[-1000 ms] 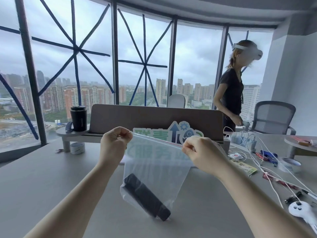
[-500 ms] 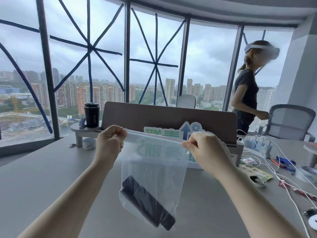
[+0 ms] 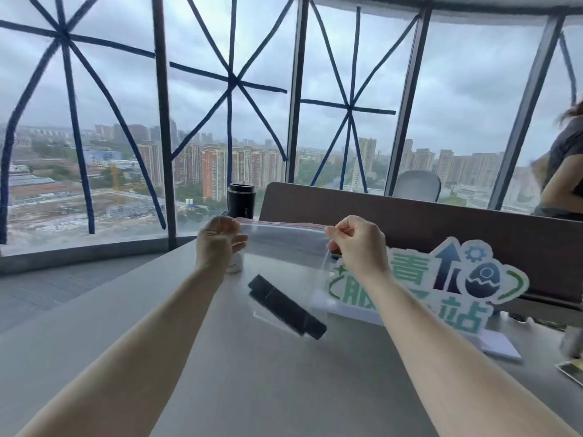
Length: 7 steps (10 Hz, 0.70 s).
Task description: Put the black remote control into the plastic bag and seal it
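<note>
Both hands are raised over the grey tabletop (image 3: pixel 252 389), each pinching one top corner of the clear bag (image 3: pixel 284 263): the left hand (image 3: pixel 217 244) grips the left end of the zip strip, the right hand (image 3: pixel 359 244) the right end, pulling the mouth taut, probably so the seal can be pressed shut along its length. Below and between the hands the remote (image 3: pixel 285 305) lies slanted in the bag's bottom, its weight keeping the film hanging straight. Just beyond the left hand stands a black cup (image 3: pixel 241 200); beyond the right, a green sign (image 3: pixel 441 288).

Plastic bag (image 3: pixel 284 257) now farther left, black remote control (image 3: pixel 285 306) flatter.
</note>
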Each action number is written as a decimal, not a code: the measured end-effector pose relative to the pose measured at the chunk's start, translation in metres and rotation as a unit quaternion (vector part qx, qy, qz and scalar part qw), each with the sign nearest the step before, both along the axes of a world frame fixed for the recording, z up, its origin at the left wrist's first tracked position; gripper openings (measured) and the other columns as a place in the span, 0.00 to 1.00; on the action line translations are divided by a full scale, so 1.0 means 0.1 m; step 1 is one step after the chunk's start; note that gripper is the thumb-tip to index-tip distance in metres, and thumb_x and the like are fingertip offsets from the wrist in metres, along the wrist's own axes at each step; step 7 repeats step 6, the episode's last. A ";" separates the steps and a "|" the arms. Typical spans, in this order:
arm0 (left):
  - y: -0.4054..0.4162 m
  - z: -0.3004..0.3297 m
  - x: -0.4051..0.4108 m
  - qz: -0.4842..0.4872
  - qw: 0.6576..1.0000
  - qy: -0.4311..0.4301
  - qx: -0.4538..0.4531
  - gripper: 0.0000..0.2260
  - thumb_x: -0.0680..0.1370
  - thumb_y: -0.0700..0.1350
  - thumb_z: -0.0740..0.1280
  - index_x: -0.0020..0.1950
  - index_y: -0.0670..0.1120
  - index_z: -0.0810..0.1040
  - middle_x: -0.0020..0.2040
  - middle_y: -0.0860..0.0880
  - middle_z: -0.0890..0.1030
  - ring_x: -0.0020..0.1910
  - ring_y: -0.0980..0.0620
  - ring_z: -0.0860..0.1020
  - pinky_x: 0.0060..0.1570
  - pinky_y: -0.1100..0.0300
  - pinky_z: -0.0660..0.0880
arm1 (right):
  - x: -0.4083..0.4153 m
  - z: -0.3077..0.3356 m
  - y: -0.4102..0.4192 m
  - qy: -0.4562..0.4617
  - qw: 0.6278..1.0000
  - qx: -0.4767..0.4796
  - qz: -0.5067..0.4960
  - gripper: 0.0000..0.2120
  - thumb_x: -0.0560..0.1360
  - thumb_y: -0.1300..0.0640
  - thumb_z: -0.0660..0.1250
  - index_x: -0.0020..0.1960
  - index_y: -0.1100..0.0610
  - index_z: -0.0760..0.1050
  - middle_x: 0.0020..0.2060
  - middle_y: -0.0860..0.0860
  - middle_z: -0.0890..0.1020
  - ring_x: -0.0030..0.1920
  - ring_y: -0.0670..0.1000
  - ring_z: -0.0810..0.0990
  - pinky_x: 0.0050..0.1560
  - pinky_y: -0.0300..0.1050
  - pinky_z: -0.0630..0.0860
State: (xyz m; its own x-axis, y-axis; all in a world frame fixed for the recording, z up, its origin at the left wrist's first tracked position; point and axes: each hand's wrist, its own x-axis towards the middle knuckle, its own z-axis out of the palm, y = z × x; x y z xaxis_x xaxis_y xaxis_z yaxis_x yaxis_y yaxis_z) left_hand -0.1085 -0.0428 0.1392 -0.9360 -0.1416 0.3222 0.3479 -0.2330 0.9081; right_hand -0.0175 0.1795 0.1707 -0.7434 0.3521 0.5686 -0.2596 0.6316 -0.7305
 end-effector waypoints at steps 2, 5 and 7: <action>-0.48 -0.68 -0.27 0.005 0.998 -0.056 0.020 0.10 0.75 0.31 0.62 0.38 0.43 0.75 0.38 0.43 0.78 0.40 0.47 0.79 0.47 0.57 0.79 | -0.18 -0.67 -0.34 -0.092 0.993 0.027 0.073 0.09 0.72 0.55 0.72 0.34 0.51 0.78 0.31 0.48 0.85 0.23 0.43 0.74 0.34 0.44 0.76; -0.77 -1.63 0.15 0.036 0.982 -0.121 -0.138 0.05 0.74 0.35 0.66 0.40 0.44 0.77 0.35 0.43 0.77 0.37 0.45 0.75 0.37 0.56 0.72 | 0.20 -1.30 -0.47 -0.293 0.939 0.065 0.167 0.07 0.73 0.53 0.71 0.42 0.58 0.79 0.30 0.50 0.82 0.19 0.39 0.71 0.27 0.37 0.67; -0.80 -1.65 0.49 0.085 0.967 -0.097 -0.220 0.05 0.70 0.43 0.67 0.42 0.54 0.78 0.37 0.47 0.81 0.36 0.46 0.77 0.38 0.54 0.71 | 0.50 -1.22 -0.35 -0.268 0.948 0.036 0.168 0.06 0.75 0.50 0.69 0.44 0.53 0.79 0.30 0.53 0.83 0.21 0.40 0.71 0.30 0.39 0.69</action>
